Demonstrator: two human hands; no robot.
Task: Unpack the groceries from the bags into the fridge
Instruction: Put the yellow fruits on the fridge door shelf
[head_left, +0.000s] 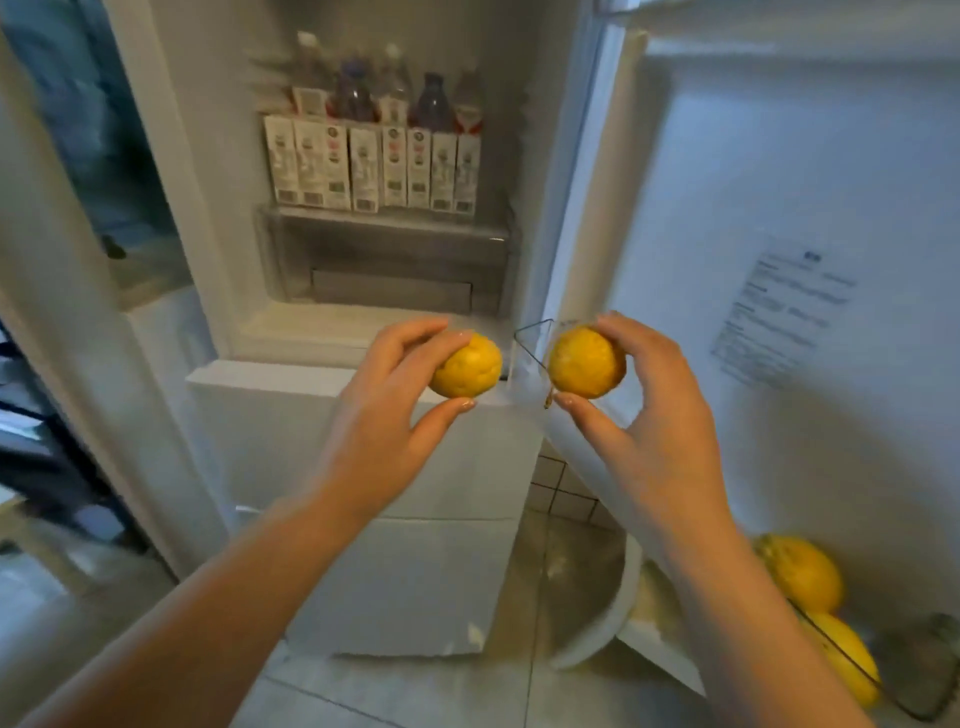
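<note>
I stand before the open fridge (218, 218). My left hand (379, 410) pinches a yellow-orange citrus fruit (467, 366) between thumb and fingers. My right hand (649, 415) holds a second citrus fruit (587, 362) the same way. Both fruits hover side by side in front of the fridge's lower edge, below a clear drawer (384, 254). The shelf above carries a row of several white cartons (374, 166) with bottles (431, 101) behind them. No grocery bag is in view.
The open fridge door (779, 208) fills the right side, with a paper label (779, 317) on its inner face. Its bottom door bin (639, 577) holds more citrus fruit (805, 571) and a yellow fruit (847, 654). White freezer drawers (363, 415) sit below. Tiled floor (415, 691) lies underneath.
</note>
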